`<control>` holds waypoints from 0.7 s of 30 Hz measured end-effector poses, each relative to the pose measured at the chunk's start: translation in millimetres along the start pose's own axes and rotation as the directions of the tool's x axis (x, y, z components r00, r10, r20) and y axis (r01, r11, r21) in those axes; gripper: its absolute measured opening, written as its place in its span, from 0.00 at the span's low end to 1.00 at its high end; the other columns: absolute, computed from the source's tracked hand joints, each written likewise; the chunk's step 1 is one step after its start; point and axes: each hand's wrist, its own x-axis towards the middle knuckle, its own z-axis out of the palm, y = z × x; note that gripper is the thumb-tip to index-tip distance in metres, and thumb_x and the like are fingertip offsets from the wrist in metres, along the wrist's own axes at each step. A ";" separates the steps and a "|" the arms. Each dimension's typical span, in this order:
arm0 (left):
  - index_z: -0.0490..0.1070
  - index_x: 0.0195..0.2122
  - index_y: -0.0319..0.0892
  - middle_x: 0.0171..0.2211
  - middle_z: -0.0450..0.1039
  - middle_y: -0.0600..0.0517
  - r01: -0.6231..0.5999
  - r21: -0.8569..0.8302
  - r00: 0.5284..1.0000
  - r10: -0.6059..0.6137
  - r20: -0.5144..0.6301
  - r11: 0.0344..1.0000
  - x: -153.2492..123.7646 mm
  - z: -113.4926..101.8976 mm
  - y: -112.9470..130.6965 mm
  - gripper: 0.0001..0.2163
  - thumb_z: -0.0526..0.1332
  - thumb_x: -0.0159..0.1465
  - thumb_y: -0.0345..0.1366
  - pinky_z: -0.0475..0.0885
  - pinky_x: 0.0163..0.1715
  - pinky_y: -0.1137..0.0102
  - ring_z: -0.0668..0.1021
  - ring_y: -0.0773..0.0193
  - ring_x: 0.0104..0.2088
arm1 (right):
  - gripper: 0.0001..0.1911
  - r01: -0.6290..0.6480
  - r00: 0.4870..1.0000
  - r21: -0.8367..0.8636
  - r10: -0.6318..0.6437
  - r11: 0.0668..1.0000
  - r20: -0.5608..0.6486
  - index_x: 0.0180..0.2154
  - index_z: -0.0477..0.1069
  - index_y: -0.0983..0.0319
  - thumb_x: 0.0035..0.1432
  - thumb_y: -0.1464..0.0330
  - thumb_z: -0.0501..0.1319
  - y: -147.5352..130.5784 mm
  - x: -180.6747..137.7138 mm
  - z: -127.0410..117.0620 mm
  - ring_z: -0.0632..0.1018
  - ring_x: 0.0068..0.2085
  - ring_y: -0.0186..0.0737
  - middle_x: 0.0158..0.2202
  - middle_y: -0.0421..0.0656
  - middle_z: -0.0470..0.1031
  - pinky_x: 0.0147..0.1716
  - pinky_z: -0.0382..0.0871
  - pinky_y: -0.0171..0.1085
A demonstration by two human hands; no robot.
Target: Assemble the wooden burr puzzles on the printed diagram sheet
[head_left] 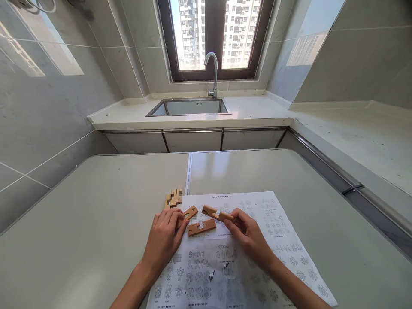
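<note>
My left hand [167, 229] is closed on a notched wooden puzzle piece [191, 212], its far end sticking out up and to the right. Between thumb and fingers, my right hand [246, 231] grips the right end of another notched wooden piece [210, 210], tilted down to the right. A third, darker wooden piece [202, 228] lies on the printed sheet [244, 257] between my hands, its notch facing away from me. Just beyond my left hand stand several more wooden pieces [174, 197] side by side, partly hidden. Small line drawings cover the sheet.
The pale table [80, 214] has a seam down its far middle. Past it runs a white counter [257, 109] with a sink [189, 101] and a tall faucet [215, 73] below a window. Tiled walls close in on the left, and a counter [360, 133] runs along the right.
</note>
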 end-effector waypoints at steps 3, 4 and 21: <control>0.70 0.50 0.43 0.45 0.78 0.46 0.048 -0.064 0.999 -0.048 0.006 0.997 -1.6 3.6 -1.3 0.09 0.57 0.75 0.41 0.72 0.45 0.58 0.79 0.51 0.43 | 0.17 -0.008 1.000 0.050 0.008 0.999 0.002 0.34 0.68 0.58 0.69 0.53 0.62 -1.2 -0.3 -0.4 0.63 0.32 0.39 0.29 0.37 0.62 0.32 0.56 0.37; 0.68 0.54 0.42 0.45 0.78 0.45 0.068 -0.088 0.998 -0.068 0.009 0.994 -1.9 4.8 -1.7 0.12 0.57 0.75 0.42 0.73 0.45 0.58 0.79 0.51 0.44 | 0.17 -0.012 1.000 0.076 0.011 0.997 0.012 0.34 0.67 0.58 0.69 0.53 0.62 -1.9 -0.3 -0.7 0.63 0.32 0.39 0.29 0.37 0.62 0.32 0.56 0.37; 0.68 0.57 0.44 0.28 0.66 0.57 0.485 -0.801 0.865 -0.330 0.378 0.352 4.3 -5.9 62.0 0.19 0.51 0.77 0.51 0.65 0.28 0.71 0.65 0.67 0.23 | 0.17 -0.074 0.968 0.293 -0.002 0.953 0.249 0.42 0.69 0.59 0.72 0.52 0.61 -8.0 -6.5 5.9 0.77 0.29 0.39 0.27 0.39 0.78 0.35 0.68 0.39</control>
